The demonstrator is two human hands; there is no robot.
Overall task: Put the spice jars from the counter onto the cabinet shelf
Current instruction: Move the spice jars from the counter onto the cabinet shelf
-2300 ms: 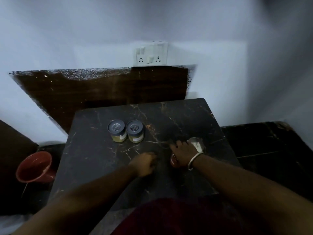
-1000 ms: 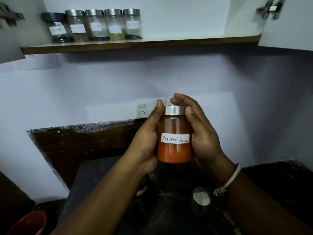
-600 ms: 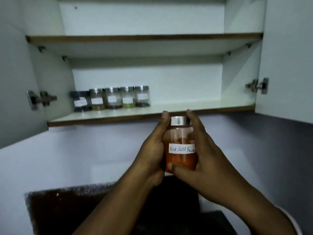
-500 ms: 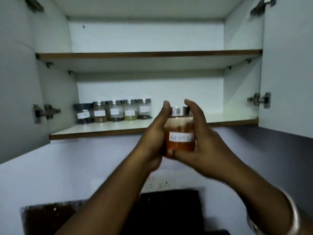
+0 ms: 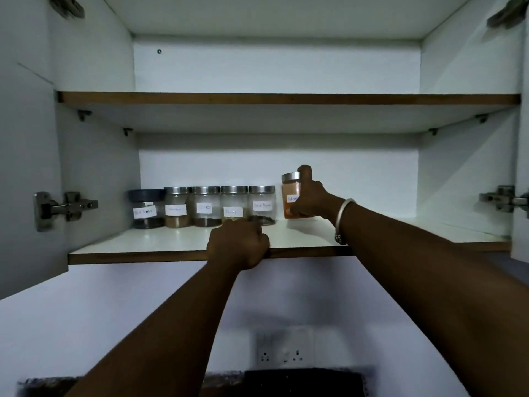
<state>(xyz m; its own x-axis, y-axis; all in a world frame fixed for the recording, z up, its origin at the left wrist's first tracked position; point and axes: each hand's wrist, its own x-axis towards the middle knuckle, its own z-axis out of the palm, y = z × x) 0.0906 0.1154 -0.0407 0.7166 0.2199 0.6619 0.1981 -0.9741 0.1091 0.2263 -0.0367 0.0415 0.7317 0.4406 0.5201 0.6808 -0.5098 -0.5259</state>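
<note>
The red chilli powder jar [image 5: 289,193], orange with a silver lid and a white label, is at the lower cabinet shelf [image 5: 160,243], just right of a row of several labelled spice jars [image 5: 204,206]. My right hand [image 5: 310,200] is wrapped around it from the right, and its base looks at or just above the shelf surface. My left hand [image 5: 239,243] is curled in a fist and rests on the shelf's front edge, holding nothing. The counter jars are out of view.
The upper shelf [image 5: 286,98] is bare. Both cabinet doors stand open, with hinges at the left [image 5: 61,207] and right [image 5: 503,199]. To the right of the chilli jar the lower shelf is free. A wall socket [image 5: 283,352] sits below, above the dark counter [image 5: 300,382].
The jar went from both hands in front of the cabinet into the lower shelf beside the row. My left hand let go and dropped to the shelf edge; the view tilted further up.
</note>
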